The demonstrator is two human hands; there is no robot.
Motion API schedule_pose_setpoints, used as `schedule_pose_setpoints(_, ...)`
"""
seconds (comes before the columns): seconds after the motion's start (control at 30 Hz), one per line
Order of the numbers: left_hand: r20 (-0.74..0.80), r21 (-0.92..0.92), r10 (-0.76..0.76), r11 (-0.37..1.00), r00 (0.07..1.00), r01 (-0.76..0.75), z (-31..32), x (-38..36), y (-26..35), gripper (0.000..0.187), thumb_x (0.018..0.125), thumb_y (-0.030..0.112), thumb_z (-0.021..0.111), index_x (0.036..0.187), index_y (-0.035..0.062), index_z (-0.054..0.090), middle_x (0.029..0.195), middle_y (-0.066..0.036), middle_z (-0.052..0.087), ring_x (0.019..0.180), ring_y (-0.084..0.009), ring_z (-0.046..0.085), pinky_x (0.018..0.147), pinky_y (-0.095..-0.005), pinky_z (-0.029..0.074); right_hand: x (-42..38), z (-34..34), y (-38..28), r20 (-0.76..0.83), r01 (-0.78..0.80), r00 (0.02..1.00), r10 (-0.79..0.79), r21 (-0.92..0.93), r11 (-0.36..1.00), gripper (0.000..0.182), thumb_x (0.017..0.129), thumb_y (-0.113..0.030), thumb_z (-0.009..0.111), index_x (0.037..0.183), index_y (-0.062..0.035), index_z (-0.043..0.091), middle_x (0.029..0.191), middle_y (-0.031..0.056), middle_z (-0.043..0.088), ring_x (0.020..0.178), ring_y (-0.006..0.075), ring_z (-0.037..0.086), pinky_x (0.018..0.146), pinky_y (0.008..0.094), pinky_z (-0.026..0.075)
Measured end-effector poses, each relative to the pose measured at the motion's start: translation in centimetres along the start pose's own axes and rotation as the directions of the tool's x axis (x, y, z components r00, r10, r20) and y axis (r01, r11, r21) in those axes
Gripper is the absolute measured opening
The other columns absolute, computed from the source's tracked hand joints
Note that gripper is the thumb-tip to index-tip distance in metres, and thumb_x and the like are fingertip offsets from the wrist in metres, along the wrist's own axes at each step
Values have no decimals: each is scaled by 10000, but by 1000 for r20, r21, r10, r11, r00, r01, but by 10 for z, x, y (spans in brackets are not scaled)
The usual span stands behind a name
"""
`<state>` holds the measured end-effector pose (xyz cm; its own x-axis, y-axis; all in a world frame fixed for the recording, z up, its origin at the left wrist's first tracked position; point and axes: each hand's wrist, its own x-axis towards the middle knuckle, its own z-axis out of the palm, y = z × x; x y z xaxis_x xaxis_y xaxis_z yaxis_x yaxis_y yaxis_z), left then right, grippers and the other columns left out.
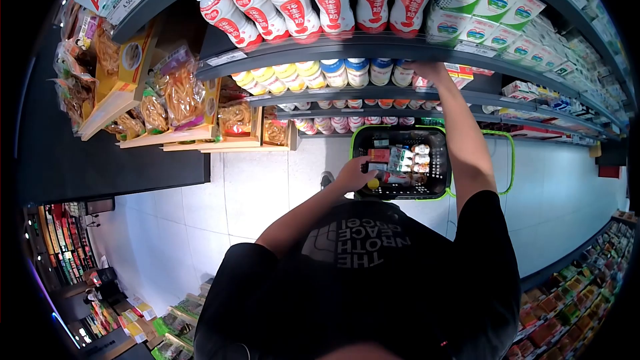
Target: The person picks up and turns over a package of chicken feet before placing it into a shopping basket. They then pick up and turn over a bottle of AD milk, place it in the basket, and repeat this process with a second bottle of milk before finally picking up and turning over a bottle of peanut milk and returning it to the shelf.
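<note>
My left hand (353, 175) is at the left rim of a black and green shopping basket (437, 187), its fingers closed over the edge. Inside the basket lie small white bottles (421, 159), a red box (379, 155) and several other packages. Near my left thumb is a yellow cap (373, 184). My right hand (429, 71) reaches into the shelf just below the upper shelf edge (333, 49), beside a row of blue-capped bottles (380, 71). Its fingers are mostly hidden in shadow, and whether it holds anything cannot be made out.
Large white and red bottles (333, 0) and white-green cartons (490, 0) fill the upper shelf. Bagged snacks (180, 90) stand in wooden trays at the left. A green basket handle (512, 160) extends to the right. More stocked shelves (573, 293) are at the lower right.
</note>
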<state>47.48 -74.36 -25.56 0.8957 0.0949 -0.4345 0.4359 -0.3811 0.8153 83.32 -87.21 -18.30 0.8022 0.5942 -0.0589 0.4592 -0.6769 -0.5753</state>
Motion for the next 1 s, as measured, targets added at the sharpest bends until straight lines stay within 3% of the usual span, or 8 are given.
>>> schedule_pose_setpoints(0.17,-87,383,148,918,985,-104,10,10,-127,618,787,351,725,1276,10,558,1184,-225,615,1146,-343,565,956,-401,464,-32,9,-9,-358,-4,934,-16,-55,998,465,787,-326,755,1116,-27,621,1010,180,677,876,328,656,803,387,510)
schedule_pose_setpoints(0.3,-275,215,-225,933,935,288,-32,-23,-220,774,720,420,754,1302,-36,524,1031,-222,660,1025,-382,612,966,-403,472,-117,23,-46,-717,78,680,155,280,957,258,841,-171,707,1039,-24,630,873,132,674,746,243,663,727,318,518)
schedule_pose_setpoints(0.33,-306,96,-358,910,882,403,-42,-32,-264,751,738,389,752,1313,-33,516,974,-214,664,937,-364,635,889,-410,513,-140,42,-41,-584,23,713,388,572,820,210,860,-151,686,1027,-33,636,839,102,664,718,233,646,723,296,506)
schedule_pose_setpoints(0.47,-262,-396,-712,695,651,600,-81,-93,-249,613,832,239,695,1336,-39,486,857,-178,648,660,-231,640,508,-354,549,-262,182,56,-463,-388,747,476,278,879,286,920,-275,601,1065,-28,619,990,186,685,933,371,660,810,440,517)
schedule_pose_setpoints(0.53,-254,-421,-739,665,624,617,-87,-112,-265,573,853,198,664,1332,-56,478,828,-156,633,610,-197,619,446,-328,531,-342,228,72,121,-730,670,732,-71,680,398,947,-356,521,1124,-12,610,1060,233,661,984,404,638,840,467,506)
schedule_pose_setpoints(0.63,-117,-428,-761,619,638,659,-98,-121,-275,556,850,181,649,1323,-59,483,847,-151,639,644,-215,640,480,-341,556,-456,280,84,521,-637,502,691,-318,702,376,924,-339,542,1113,-24,625,1067,220,664,999,389,637,849,461,503)
schedule_pose_setpoints(0.83,-161,-342,-659,735,734,585,-78,-96,-249,566,846,226,682,1310,-41,501,838,-150,643,639,-197,636,486,-339,567,-541,325,48,562,-777,473,678,-96,622,339,880,-304,584,1090,-48,656,1081,196,670,1028,359,635,867,448,497)
schedule_pose_setpoints(1.0,-40,-88,-381,922,924,377,-47,-55,-239,535,834,295,687,1213,-68,584,1032,-214,656,769,-286,685,561,-380,605,-525,348,75,376,-584,753,540,3,812,264,866,-222,535,1067,-142,686,1083,146,679,1009,362,635,869,443,501)
